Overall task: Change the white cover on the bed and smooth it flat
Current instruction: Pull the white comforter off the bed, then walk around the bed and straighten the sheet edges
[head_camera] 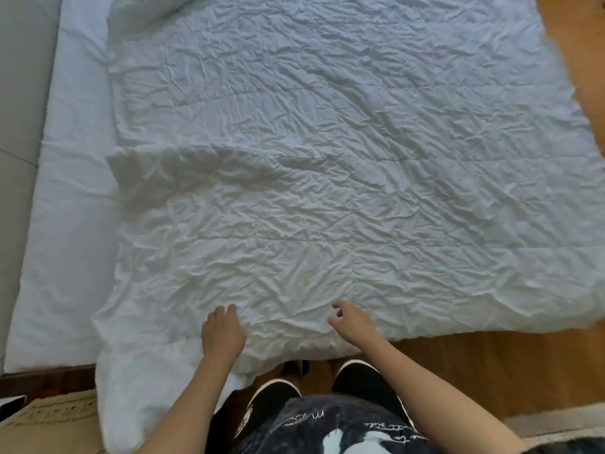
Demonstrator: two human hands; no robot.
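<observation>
Both hands sit at the bed's near edge to work the crumpled white cover (327,158) flat. The left hand (222,332) presses down, fingers relaxed. The right hand (352,324) hovers with loosely curled fingers, pinching nothing visible.

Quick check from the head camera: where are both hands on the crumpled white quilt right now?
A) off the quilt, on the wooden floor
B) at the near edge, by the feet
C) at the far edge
B: the left hand and right hand both rest on the near edge of the crumpled white quilt, just above the black shoes.
</observation>
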